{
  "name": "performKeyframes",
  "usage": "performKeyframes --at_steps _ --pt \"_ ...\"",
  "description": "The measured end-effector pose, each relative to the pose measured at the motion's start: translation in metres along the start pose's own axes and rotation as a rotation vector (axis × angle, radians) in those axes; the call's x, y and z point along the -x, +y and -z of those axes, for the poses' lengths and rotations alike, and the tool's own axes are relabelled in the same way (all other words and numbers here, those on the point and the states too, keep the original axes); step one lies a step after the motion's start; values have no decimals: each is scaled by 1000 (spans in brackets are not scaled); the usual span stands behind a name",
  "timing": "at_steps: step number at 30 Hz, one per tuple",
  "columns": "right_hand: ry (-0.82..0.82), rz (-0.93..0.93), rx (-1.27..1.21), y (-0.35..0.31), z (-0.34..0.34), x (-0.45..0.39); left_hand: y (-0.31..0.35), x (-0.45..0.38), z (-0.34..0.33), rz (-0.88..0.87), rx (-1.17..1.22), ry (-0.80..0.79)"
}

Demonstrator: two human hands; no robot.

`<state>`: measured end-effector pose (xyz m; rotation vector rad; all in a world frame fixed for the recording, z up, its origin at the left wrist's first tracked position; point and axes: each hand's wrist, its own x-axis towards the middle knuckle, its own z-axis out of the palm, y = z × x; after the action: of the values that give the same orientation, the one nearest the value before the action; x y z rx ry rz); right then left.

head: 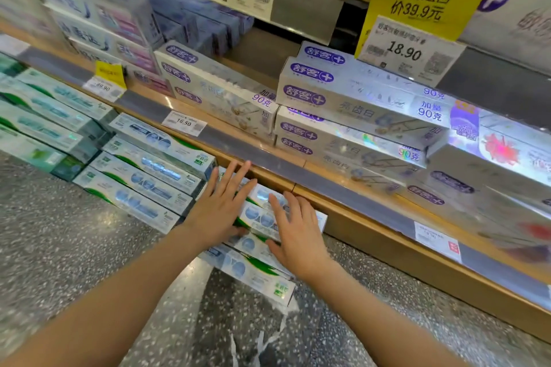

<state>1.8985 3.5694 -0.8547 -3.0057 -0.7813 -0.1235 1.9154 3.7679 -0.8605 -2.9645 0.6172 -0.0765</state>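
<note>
A stack of white, blue and green toothpaste boxes [256,217] lies on the lowest shelf, below the wooden shelf edge [372,235]. My left hand [222,205] rests flat on the left part of the stack with straight fingers spread. My right hand [298,229] lies flat on the right part of the same stack, fingers straight. One box [253,274] of this stack juts out over the floor beneath my wrists. Neither hand grips a box.
A neighbouring stack of the same boxes [143,176] sits to the left, with green boxes [38,122] further left. White and purple boxes [357,116] fill the shelf above, with price tags [184,122] on the rail. Speckled floor [74,247] lies below.
</note>
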Motion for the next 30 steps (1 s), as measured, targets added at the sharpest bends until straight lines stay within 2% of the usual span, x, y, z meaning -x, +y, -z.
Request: performKeyframes --at_steps 4,8,13,18,22,27,30 --pt "-58 -84 -10 -4 12 -9 2 -9 16 -45 -62 -41" --pt "-58 -106 -26 -2 36 -2 4 -13 43 -64 -67 23" --pt "-76 -74 -33 -9 136 1 -5 1 126 -100 65 -45" --pt "-67 33 -41 -30 294 -29 -43 21 291 -3 148 111" --pt "-24 150 -47 -54 449 -59 -80 47 453 121 126 144" --pt "86 307 -63 -86 652 -84 -114 92 659 293 110 151" --pt "186 421 -112 -107 763 -91 -125 125 783 372 72 283"
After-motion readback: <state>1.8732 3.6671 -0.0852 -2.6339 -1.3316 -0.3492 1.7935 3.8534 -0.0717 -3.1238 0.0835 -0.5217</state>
